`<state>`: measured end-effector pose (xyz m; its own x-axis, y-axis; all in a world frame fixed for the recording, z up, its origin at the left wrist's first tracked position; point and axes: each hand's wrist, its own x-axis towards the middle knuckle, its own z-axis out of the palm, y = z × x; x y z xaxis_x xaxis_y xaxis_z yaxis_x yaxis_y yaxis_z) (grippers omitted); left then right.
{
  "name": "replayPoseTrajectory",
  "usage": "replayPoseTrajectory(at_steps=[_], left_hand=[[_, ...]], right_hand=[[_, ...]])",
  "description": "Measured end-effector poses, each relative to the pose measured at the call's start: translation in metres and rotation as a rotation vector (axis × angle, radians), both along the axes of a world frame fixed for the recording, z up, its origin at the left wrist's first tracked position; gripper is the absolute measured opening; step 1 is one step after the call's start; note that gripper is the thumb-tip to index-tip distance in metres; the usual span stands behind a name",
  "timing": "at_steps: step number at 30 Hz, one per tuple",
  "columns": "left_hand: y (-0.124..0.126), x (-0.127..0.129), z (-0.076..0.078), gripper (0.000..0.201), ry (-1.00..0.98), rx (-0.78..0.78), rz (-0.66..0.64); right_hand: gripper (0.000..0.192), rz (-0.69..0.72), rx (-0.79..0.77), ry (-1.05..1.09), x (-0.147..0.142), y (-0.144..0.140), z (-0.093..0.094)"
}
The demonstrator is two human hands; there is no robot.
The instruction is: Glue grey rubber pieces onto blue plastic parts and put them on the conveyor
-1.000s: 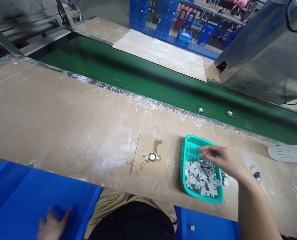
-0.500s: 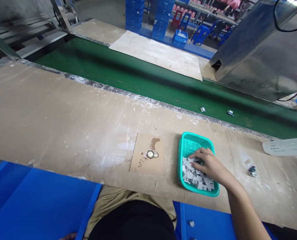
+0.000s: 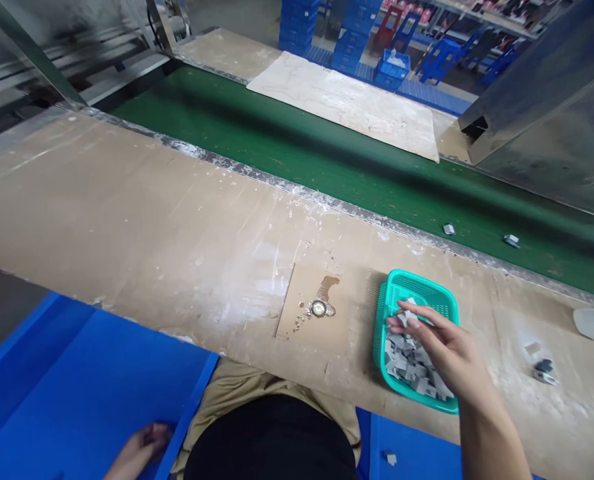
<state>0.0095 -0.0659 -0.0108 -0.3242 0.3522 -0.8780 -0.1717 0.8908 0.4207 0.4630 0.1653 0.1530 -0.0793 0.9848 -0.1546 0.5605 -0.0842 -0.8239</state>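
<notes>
My right hand [image 3: 439, 347] hovers over a teal mesh basket [image 3: 419, 288] on the worn wooden bench, and its fingertips pinch a small grey flat piece [image 3: 407, 315] lifted off the pile of several grey pieces [image 3: 409, 365] in the basket. My left hand [image 3: 137, 453] is low at the bottom left, resting on a blue plastic bin [image 3: 77, 393] below the bench edge; I cannot see whether it holds anything. A small round metal part [image 3: 319, 308] lies on a cardboard square [image 3: 301, 317] left of the basket.
A green conveyor belt [image 3: 297, 153] runs behind the bench with two small parts [image 3: 448, 229] on it. A steel machine housing [image 3: 551, 120] stands at the far right. Small dark parts [image 3: 544, 370] lie right of the basket. Blue crates [image 3: 347, 40] are stacked in the background.
My right hand dipped into the basket's pile, then rose with a grey piece between its fingers. My left hand dropped out of view, then reappeared at the bottom left. The view shifted slightly.
</notes>
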Motion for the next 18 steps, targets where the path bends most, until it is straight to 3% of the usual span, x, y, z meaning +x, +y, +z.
replayPoseTrajectory(at_steps=[4, 9, 13, 18], left_hand=[[0.033, -0.002, 0.032, 0.032, -0.086, 0.073, 0.217], [0.07, 0.011, 0.075, 0.048, -0.186, 0.216, 0.249], [0.082, 0.026, 0.092, 0.046, -0.243, 0.289, 0.249], [0.096, 0.048, 0.111, 0.036, -0.328, 0.403, 0.349]], right_hand=[[0.038, 0.128, 0.085, -0.088, -0.037, 0.002, 0.0], [0.018, 0.252, 0.22, -0.226, -0.079, 0.009, -0.007], [0.018, 0.383, 0.275, -0.253, -0.098, 0.014, -0.017], [0.02, 0.429, 0.26, -0.293, -0.108, 0.015, -0.03]])
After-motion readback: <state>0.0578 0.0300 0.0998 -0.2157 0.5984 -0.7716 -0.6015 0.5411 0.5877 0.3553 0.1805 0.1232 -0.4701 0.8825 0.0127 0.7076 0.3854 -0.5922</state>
